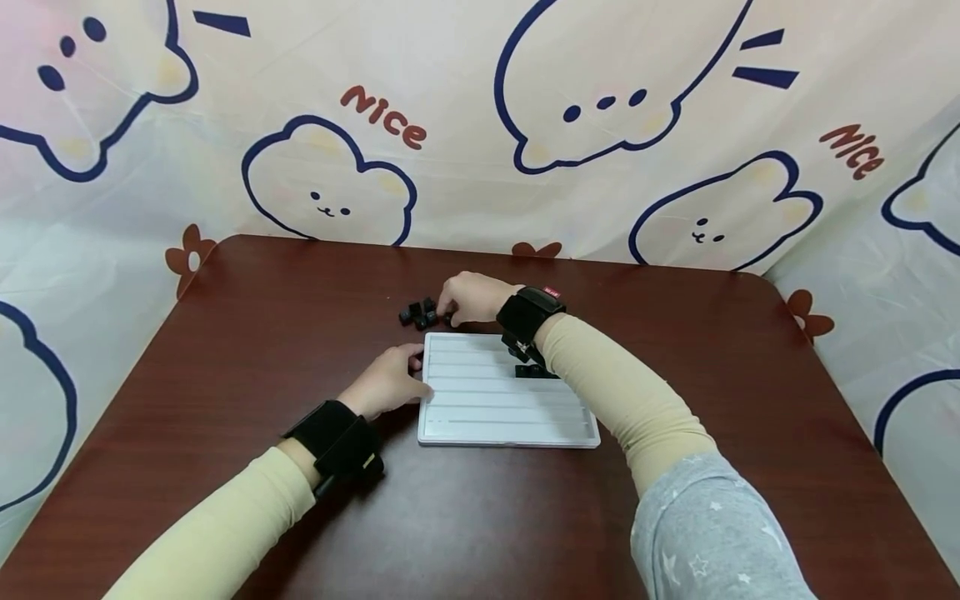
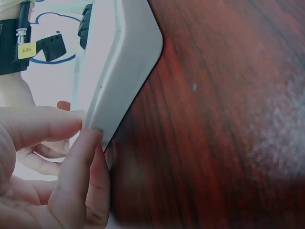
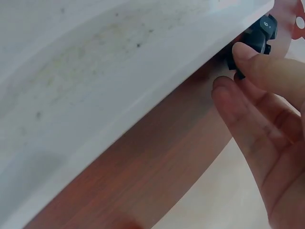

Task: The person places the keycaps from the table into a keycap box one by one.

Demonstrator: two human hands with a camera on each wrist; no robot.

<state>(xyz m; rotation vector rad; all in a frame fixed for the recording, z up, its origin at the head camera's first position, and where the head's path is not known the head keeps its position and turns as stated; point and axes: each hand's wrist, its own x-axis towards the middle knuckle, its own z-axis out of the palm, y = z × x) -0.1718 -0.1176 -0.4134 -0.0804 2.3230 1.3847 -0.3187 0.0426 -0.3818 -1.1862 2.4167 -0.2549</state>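
Note:
A white ridged tray [image 1: 480, 421] lies on the table. My left hand [image 1: 386, 382] grips its left edge, with the thumb on the rim and the fingers below in the left wrist view. My right hand [image 1: 476, 297] reaches past the tray's far edge, its fingertips right at a small loose group of black keycaps [image 1: 418, 314]. In the right wrist view one keycap [image 3: 267, 23] bears a "6", and other dark pieces sit close by the thumb; I cannot tell whether the fingers pinch one. A short row of black keycaps [image 1: 534, 372] stands on the tray, partly hidden by the right arm.
The brown table [image 1: 480, 517] extends around the tray. A pale curtain [image 1: 457, 183] with blue outlined animals hangs behind its far edge. Black wrist straps with devices sit on both wrists; the right one [image 1: 529, 315] hangs over the tray's far right part.

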